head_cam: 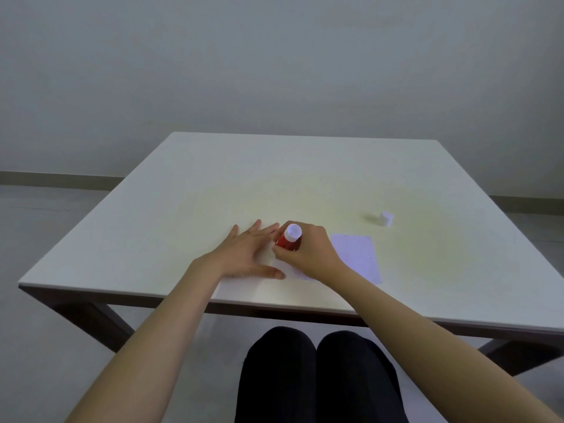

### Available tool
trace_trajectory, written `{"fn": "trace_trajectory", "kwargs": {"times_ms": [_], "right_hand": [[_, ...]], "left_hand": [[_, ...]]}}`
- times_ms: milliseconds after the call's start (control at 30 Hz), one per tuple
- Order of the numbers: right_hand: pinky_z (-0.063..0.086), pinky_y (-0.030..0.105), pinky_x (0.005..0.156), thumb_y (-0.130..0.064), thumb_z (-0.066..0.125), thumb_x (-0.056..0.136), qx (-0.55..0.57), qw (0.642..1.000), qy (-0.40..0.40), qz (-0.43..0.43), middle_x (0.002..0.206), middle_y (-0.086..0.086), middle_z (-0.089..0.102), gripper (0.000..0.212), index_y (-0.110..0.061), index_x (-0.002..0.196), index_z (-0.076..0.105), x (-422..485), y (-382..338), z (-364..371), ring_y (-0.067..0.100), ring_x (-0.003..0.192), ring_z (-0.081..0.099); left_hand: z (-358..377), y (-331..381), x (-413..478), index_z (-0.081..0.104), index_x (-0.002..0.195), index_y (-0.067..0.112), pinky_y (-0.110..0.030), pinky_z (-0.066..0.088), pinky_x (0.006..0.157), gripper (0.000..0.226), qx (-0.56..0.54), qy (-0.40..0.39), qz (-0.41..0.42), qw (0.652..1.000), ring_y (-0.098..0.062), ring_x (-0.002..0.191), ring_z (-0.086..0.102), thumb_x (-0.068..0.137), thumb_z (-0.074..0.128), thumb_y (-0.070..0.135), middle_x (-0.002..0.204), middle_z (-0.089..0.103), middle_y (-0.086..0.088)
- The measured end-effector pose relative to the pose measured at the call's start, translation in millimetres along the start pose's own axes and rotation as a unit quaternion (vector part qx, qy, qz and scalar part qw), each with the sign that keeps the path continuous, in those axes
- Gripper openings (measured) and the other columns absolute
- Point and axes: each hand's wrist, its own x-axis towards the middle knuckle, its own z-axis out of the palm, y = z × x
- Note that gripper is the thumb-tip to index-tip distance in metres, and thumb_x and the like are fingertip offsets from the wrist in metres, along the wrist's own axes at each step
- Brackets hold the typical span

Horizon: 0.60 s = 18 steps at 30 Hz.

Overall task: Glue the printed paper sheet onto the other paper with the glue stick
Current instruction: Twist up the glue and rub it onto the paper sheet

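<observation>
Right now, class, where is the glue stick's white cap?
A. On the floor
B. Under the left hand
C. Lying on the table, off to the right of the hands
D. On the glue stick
C: the white cap lies alone on the table, away from the glue stick that the right hand holds.

You see a red glue stick (287,240) with a white end, a white cap (386,218) at right, a pale lilac paper (358,254), and a white table (274,178).

Left hand (244,254) flat on sheet (244,288) near tabletop (274,178) front edge. Second sheet (357,254) just right; cap (386,218) behind it, apart.
</observation>
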Motion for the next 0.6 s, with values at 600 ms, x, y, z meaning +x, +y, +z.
{"fn": "trace_trajectory", "kwargs": {"times_ms": [600], "right_hand": [[0.049, 0.027, 0.065, -0.015, 0.063, 0.079, 0.018, 0.994, 0.088, 0.069, 0.074, -0.003, 0.064, 0.006, -0.011, 0.083, 0.066, 9, 12, -23, 0.015, 0.069, 0.059]], "left_hand": [[-5, 4, 1, -0.002, 0.151, 0.030, -0.057, -0.004, 0.116, 0.104, 0.081, -0.042, -0.030, 0.995, -0.013, 0.147, -0.010, 0.072, 0.051, 0.074, 0.159, -0.007, 0.018]]}}
